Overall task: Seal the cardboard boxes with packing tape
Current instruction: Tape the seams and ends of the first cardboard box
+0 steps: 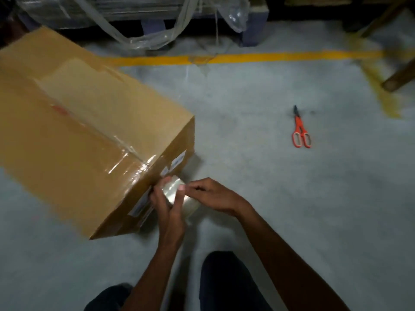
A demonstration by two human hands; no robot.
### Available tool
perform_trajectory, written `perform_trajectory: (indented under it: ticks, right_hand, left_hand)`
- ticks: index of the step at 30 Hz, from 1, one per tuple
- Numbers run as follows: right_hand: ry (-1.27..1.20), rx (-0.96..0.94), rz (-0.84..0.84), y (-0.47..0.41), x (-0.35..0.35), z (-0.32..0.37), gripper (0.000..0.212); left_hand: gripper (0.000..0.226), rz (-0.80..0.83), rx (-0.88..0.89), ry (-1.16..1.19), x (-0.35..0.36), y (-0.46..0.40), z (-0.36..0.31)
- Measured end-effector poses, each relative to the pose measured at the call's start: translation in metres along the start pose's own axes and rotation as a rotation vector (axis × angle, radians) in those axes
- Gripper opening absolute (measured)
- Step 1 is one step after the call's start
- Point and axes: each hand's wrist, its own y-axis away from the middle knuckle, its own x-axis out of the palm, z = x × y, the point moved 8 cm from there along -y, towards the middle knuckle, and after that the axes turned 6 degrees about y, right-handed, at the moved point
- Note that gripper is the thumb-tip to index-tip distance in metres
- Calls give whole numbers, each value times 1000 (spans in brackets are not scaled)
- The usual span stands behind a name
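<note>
Floor (247,131) — taped box (89,122), closed

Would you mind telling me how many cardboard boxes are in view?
1: the brown cardboard box lies on the grey floor at left, just beyond both hands. Others may sit outside the frame.

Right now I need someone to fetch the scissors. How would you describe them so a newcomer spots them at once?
Start at the big cardboard box on the grey floor and look to its right, past the hands working the tape roll. The scissors lie alone on bare concrete, short of the yellow floor line. Their bright orange handles, blades pointing away from the person, are the only vivid colour there.
</note>
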Motion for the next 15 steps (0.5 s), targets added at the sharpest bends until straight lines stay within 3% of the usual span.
perform_trajectory:
  ticks: [2,4,7,9,11,15]
  right_hand:
    - [-315,96,96,-4,-19,-14,41]
    - [-432,176,-112,-12,-78,-43,38]
    - [-144,288,-739,-9,-208,-123,33]
    - [208,413,-992,-3,-271,-173,56]
    - [426,488,-1055,-4,-307,-211,66]
    - [525,664,-1068,0,-336,-236,51]
  left_hand:
    - [72,-20,-16,5,0,-3,6]
    - [66,-33,-20,69,1,-5,8]
    - [64,-49,-44,172,3,-3,8]
    - [69,-56,-59,191,0,-2,11]
    - [85,-63,-68,175,0,-3,12]
    - [106,-116,-72,120,-4,-5,15]
